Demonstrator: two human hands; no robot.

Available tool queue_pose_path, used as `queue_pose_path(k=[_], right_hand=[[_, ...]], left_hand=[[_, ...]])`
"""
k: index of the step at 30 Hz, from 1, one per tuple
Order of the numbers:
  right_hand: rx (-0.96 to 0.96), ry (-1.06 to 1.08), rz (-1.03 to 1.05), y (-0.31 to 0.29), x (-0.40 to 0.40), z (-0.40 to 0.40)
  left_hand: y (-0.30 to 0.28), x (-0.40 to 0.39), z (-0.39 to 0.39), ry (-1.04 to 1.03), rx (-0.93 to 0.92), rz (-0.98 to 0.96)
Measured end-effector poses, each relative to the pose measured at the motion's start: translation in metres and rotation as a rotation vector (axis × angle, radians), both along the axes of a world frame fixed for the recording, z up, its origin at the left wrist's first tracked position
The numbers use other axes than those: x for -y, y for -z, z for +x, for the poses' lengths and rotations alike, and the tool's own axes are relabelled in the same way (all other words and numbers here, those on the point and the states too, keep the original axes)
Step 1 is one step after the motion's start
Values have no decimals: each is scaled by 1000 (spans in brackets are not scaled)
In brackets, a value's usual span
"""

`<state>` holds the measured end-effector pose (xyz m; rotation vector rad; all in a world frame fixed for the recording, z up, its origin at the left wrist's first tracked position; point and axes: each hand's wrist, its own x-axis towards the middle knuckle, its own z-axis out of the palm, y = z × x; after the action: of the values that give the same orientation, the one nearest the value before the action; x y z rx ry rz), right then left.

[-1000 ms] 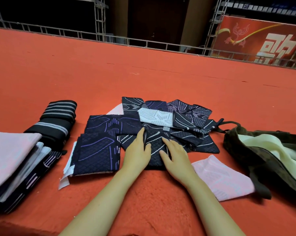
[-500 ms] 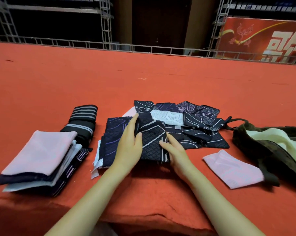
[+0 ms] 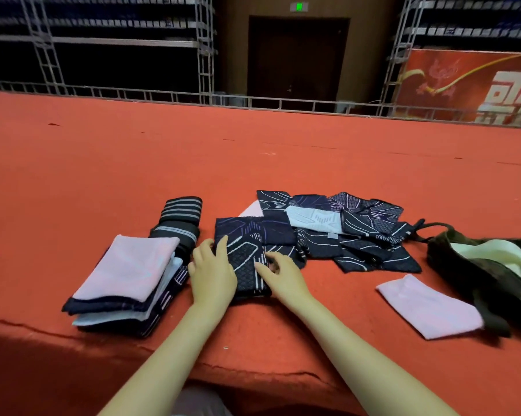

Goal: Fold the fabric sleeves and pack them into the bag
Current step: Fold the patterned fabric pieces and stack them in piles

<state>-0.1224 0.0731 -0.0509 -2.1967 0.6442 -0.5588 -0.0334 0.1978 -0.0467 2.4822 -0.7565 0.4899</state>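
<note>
A folded dark navy sleeve [image 3: 248, 265] with white lines lies on the red surface between my hands. My left hand [image 3: 212, 273] grips its left edge, thumb on top. My right hand [image 3: 278, 273] pinches its right edge with curled fingers. Behind it lies a heap of several unfolded dark patterned sleeves [image 3: 352, 235]. A stack of folded sleeves [image 3: 127, 280], pink on top, sits to the left. A single pink folded sleeve [image 3: 427, 307] lies at the right, next to the dark olive bag [image 3: 475, 265], which lies open with pale green cloth inside.
A black rolled cloth with grey stripes [image 3: 178, 223] lies behind the folded stack. The red surface's front edge [image 3: 253, 373] runs just below my forearms. Metal railing [image 3: 283, 102] and a red banner [image 3: 469, 85] stand far behind.
Both hands have carried the folded navy sleeve to the left, onto another dark folded sleeve beside the stack. The view has tilted up and back.
</note>
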Motion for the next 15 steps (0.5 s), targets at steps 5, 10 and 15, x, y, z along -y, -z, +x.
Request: queue_pose_path(k=[5,10,15], right_hand=[[102,66,20,-5,40,-26],[49,272,-32,9,81,-46],[77,351,-141,18,91,-40]], left_hand=[[-14,20,-1,144,134,10],[-27,53,-9,279,50,-9],[-8,67,0,311,5,13]])
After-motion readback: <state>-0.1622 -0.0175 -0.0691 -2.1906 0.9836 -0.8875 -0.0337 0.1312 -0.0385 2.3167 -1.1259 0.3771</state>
